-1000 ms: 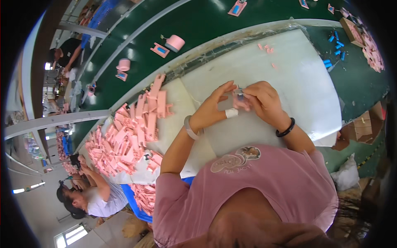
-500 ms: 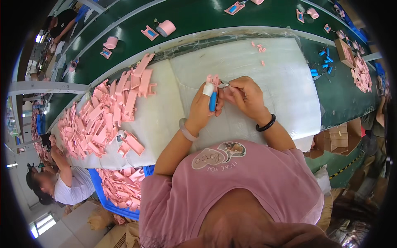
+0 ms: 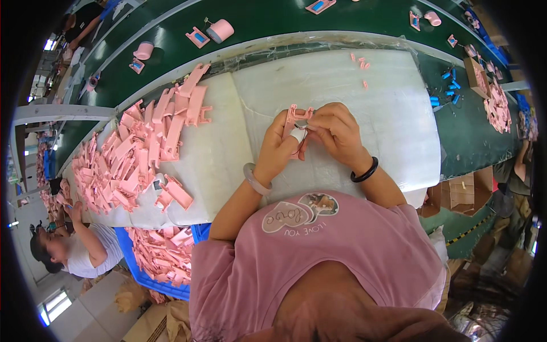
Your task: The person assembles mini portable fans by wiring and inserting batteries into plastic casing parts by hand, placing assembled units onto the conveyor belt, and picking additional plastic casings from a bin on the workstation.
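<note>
Between my hands, above the pale mat (image 3: 342, 176), is a pink plastic holder (image 3: 293, 113) with two prongs at its far end. My left hand (image 3: 277, 149) is closed around it, and a white wrap (image 3: 298, 134) covers the thumb tip. Close against the holder's right side, my right hand (image 3: 341, 135) pinches with thumb and forefinger. A thin, light-coloured bit shows at those fingertips, too small to name. The inside of the holder is mostly hidden by my fingers.
Pink plastic pieces (image 3: 134, 154) are heaped at the left, above a blue crate (image 3: 128, 259) holding more. Several blue cylinders (image 3: 454, 85) lie at right near a cardboard box (image 3: 476, 77). Beyond the mat, a green conveyor (image 3: 273, 23) carries pink assemblies. A co-worker (image 3: 91, 245) sits far left.
The pink holder has tilted in my left hand, and the blue cylinder seen on it earlier is now out of sight. My right fingertips have moved closer to the holder. Conveyor items have shifted slightly.
</note>
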{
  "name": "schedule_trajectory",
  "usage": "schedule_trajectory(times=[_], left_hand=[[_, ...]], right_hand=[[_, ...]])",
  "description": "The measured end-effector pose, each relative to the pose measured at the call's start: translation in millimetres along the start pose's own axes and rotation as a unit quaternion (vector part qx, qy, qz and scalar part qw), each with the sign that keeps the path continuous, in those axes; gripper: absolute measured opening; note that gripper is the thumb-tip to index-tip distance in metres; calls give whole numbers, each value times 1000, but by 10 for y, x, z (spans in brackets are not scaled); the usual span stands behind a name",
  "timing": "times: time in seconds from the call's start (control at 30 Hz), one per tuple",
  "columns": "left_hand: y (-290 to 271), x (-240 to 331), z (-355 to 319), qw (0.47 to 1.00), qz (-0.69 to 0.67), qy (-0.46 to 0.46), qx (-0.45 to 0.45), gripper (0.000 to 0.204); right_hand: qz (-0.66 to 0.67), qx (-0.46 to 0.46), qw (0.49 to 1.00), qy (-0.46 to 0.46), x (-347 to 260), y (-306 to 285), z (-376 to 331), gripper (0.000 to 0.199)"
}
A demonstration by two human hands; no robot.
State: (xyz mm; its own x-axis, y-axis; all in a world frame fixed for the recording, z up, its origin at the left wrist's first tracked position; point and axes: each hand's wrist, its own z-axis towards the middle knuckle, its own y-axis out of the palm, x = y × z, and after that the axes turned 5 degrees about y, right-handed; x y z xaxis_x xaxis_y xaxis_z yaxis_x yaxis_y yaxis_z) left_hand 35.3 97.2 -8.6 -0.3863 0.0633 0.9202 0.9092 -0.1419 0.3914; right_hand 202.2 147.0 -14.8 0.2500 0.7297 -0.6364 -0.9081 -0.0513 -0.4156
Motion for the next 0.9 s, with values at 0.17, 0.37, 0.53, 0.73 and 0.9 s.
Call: schedule_trajectory(times=[0.17, 0.37, 0.53, 0.73, 0.9], left_hand=[[16, 17, -30, 1000, 8, 4, -2, 37], [26, 3, -39, 999, 28, 40, -14, 36], [47, -1, -49, 998, 25, 60, -5, 35], [3, -3, -54, 993, 93, 73, -6, 41], [-15, 8, -79, 994, 55, 92, -14, 34]], right_hand=[[4, -4, 1000, -22, 6, -9, 34, 22], [0, -8, 999, -40, 16, -2, 40, 24], [-24, 16, 998, -59, 4, 20, 28, 28], [-43, 0, 998, -46, 12, 30, 25, 27], [-36, -3, 999, -35, -43, 26, 48, 24]])
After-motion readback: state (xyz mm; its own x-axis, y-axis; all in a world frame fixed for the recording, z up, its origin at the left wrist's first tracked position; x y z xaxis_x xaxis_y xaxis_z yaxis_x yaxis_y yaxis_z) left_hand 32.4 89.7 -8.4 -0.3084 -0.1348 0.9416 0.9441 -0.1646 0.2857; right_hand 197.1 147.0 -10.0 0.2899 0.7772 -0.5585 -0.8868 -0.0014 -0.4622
